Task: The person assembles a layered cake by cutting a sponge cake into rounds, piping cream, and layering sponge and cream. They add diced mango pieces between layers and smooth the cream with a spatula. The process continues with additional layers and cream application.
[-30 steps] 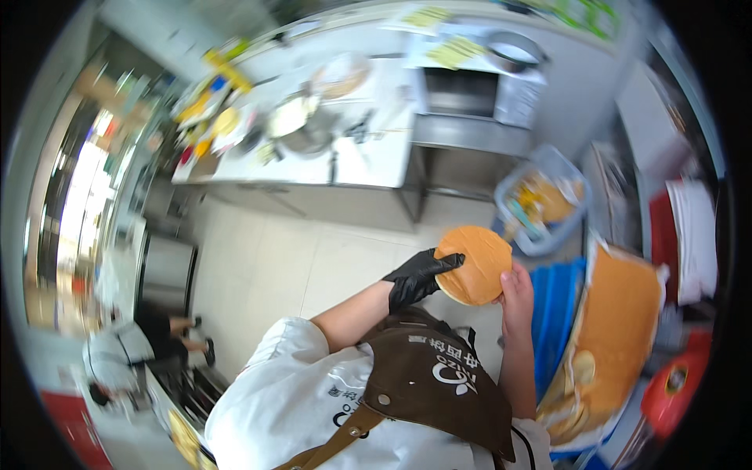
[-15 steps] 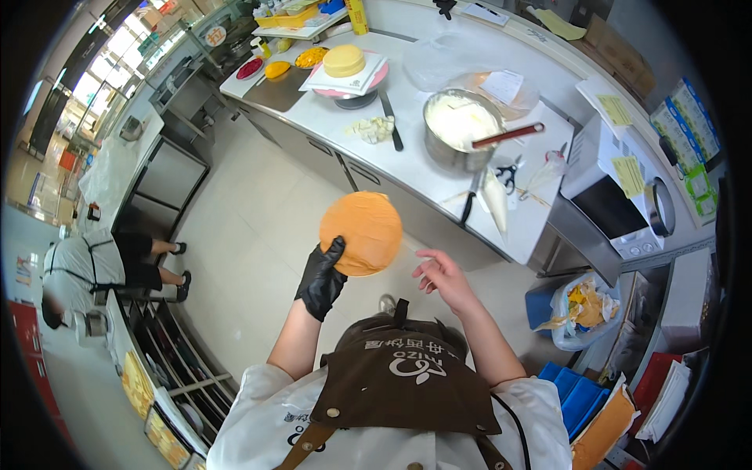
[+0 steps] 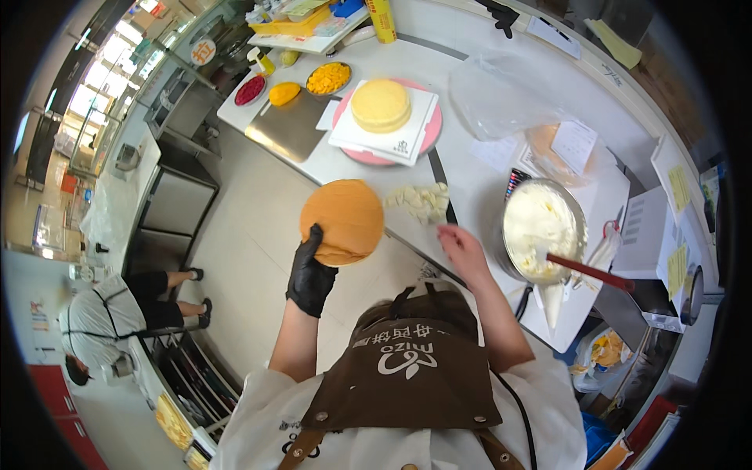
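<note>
My left hand (image 3: 312, 278), in a black glove, holds a round golden-brown sponge cake layer (image 3: 342, 219) by its near edge, thumb on top. The layer is raised in front of the counter. My bare right hand (image 3: 462, 252) is over the counter's front edge with its fingers loosely bent and nothing visible in them. Beyond the hands, a pale yellow round cake (image 3: 381, 105) sits on a white board (image 3: 356, 145) on a pink turntable (image 3: 432, 129). To the right, a metal bowl (image 3: 580, 227) holds white cream (image 3: 540, 219) and a red-handled spatula (image 3: 591, 272).
Pale scraps (image 3: 419, 201) lie by a dark-handled knife (image 3: 450, 205). A filled piping bag (image 3: 551, 304) is below the bowl. Diced yellow fruit (image 3: 328, 77) and a red-filled dish (image 3: 250, 90) stand far left. Another person (image 3: 106, 313) bends at the left counter.
I have come closer to the counter, and the turntable and bowl appear nearer. My left hand still holds the sponge layer. My right hand's fingers have drawn closer together.
</note>
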Demonstrator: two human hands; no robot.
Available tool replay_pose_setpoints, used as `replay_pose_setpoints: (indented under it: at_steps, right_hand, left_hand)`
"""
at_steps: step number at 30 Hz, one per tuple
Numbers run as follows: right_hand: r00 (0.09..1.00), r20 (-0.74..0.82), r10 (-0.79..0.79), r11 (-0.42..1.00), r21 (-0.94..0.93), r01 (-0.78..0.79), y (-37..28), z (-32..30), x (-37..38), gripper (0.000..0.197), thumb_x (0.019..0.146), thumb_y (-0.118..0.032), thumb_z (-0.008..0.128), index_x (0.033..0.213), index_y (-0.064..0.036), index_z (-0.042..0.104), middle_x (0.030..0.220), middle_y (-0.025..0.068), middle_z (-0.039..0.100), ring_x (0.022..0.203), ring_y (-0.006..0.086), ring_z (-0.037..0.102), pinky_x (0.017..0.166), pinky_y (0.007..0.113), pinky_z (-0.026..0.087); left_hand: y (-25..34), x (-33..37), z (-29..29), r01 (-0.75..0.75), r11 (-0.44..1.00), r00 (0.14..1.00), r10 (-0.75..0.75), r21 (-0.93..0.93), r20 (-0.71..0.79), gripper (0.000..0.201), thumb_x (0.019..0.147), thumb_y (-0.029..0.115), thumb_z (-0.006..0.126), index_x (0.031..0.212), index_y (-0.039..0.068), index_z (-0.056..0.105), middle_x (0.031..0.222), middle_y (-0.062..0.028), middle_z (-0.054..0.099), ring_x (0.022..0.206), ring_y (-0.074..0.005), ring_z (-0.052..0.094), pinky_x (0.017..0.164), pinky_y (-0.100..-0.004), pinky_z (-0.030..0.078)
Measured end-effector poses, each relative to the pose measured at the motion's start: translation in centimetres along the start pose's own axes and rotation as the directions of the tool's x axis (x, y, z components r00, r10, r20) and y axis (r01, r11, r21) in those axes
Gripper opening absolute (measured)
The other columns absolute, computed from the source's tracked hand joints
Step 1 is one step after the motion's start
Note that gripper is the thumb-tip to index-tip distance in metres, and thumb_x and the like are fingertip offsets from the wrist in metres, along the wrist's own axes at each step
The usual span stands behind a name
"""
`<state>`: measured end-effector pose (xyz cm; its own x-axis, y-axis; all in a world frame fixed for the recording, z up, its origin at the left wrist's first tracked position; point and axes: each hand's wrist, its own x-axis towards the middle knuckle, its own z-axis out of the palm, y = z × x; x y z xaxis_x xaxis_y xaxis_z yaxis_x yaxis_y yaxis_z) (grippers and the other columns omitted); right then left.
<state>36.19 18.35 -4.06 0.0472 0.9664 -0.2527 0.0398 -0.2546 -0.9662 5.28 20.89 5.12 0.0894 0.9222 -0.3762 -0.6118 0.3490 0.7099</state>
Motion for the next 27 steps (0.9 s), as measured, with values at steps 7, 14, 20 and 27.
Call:
replay_pose_setpoints:
  at_steps: [7,14,20,27]
  right_hand:
    - [0.857,-0.398,-0.326,0.819,-0.572,0.046,-9.9,5.8,26.2,0.058,0.09,-0.038,0.071,0.135,-0.0028,0.062,0.147,0.0199,0.052,0.134,0.0419,0.046,0.112,0.048,0.04]
    - [0.846,-0.335,-0.415,0.775,-0.617,0.135,-11.4,9.4,30.9,0.05,0.089,-0.028,0.074,0.132,-0.0058,0.058,0.139,0.0185,0.058,0.126,0.0332,0.054,0.106,0.043,0.045]
    - [0.923,-0.386,-0.005,0.849,0.486,0.208,-15.4,6.4,24.9,0.071,0.091,0.001,0.066,0.156,-0.013,0.04,0.13,0.0106,0.064,0.116,0.023,0.064,0.101,0.037,0.052]
    - [0.812,-0.528,0.249,0.713,0.667,0.215,-5.5,-0.4,15.4,0.063,0.087,-0.004,0.055,0.149,-0.0008,0.046,0.142,0.0163,0.057,0.13,0.0294,0.057,0.112,0.043,0.046]
  left_hand:
    - [9.2,10.7,-3.0,-0.062,0.998,0.994,0.061,-0.009,-0.09,0.064,0.101,0.034,0.067,0.152,0.005,0.041,0.15,-0.0116,0.054,0.135,-0.0278,0.055,0.113,-0.0439,0.048]
    - [13.0,26.8,-4.2,0.026,0.983,0.997,-0.04,0.184,0.069,0.065,0.101,0.042,0.067,0.149,0.005,0.043,0.142,-0.0114,0.058,0.13,-0.0234,0.058,0.107,-0.0375,0.05]
    - [14.9,36.4,1.1,0.245,0.939,0.953,-0.279,0.241,0.118,0.054,0.098,0.029,0.074,0.139,0.003,0.053,0.125,-0.0087,0.067,0.114,-0.021,0.068,0.095,-0.033,0.056]
    - [8.9,40.4,7.3,0.404,0.723,0.744,-0.616,0.56,0.258,0.047,0.097,0.028,0.075,0.133,0.001,0.06,0.122,-0.0077,0.07,0.111,-0.017,0.069,0.095,-0.0331,0.056]
